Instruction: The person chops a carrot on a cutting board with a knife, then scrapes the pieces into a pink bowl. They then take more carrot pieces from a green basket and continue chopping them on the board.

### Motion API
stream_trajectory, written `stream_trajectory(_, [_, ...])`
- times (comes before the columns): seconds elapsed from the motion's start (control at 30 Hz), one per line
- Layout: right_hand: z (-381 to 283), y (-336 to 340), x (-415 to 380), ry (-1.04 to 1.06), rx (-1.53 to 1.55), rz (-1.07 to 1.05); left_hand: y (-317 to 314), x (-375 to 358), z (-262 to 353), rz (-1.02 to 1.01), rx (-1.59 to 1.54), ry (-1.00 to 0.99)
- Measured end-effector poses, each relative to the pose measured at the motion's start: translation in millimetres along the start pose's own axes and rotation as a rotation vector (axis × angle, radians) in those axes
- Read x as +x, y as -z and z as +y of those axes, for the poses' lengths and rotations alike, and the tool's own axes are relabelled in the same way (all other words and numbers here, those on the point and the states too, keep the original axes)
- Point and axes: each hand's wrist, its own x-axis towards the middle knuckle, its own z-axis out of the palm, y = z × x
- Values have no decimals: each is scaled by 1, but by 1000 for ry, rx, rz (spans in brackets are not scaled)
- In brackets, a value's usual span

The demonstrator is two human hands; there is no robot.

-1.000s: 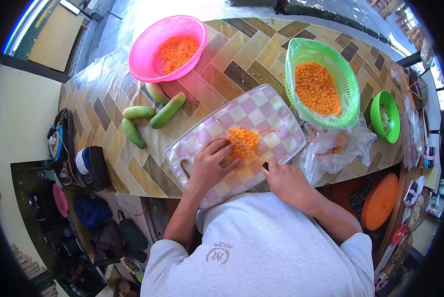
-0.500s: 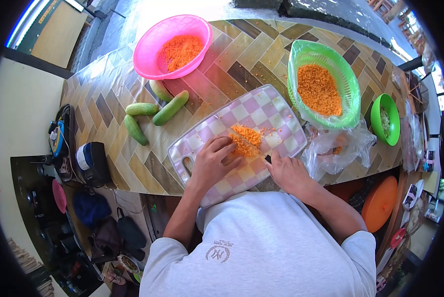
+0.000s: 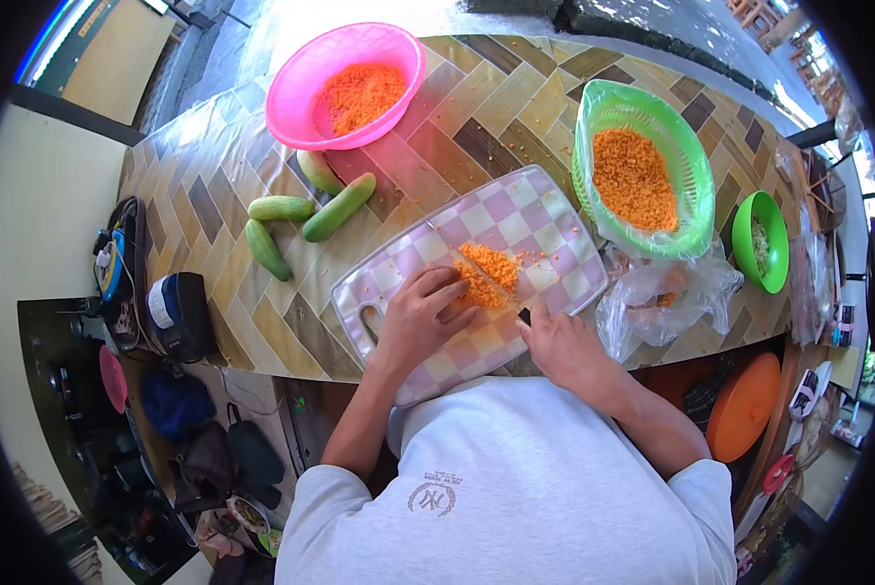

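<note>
A pile of finely chopped orange carrot (image 3: pixel 489 263) lies on the checkered purple-and-white cutting board (image 3: pixel 530 202). In my right hand (image 3: pixel 562 346) is the black handle of a knife (image 3: pixel 491 283); its thin blade slants up and left across the carrot. My left hand (image 3: pixel 423 317) is closed, with its bent fingers against the left side of the pile, beside the blade. What lies under those fingertips is partly hidden. Scattered orange bits dot the board to the right of the pile.
Several cucumbers (image 3: pixel 340 208) lie left of the board, near a pink basin (image 3: pixel 286 97) of chopped carrot. To the right stand a plastic-lined green basket (image 3: pixel 696 175) with more carrot, a crumpled clear bag (image 3: pixel 642 302) and a small green bowl (image 3: pixel 743 249). A dark device (image 3: pixel 184 320) sits at the table's left edge.
My right hand and the knife handle have shifted slightly left, and the blade still lies across the carrot. My left hand stays nearly in place. The view has shifted slightly.
</note>
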Motion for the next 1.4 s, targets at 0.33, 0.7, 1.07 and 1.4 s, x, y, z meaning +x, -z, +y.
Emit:
stream_trajectory(0.33, [2,-10,5,22,-52,65,1,2,-1,-14,-2,-5])
stream_trajectory(0.7, [-8,-6,-1,5,-26,39,2,-1,-1,-25,-25,2])
stream_trajectory(1.07, [-20,1,-1,12,13,16,16,-8,-7,29,-47,58])
stream_trajectory(1.4, [-18,-11,1,5,23,-21,18,0,-18,61,12,28])
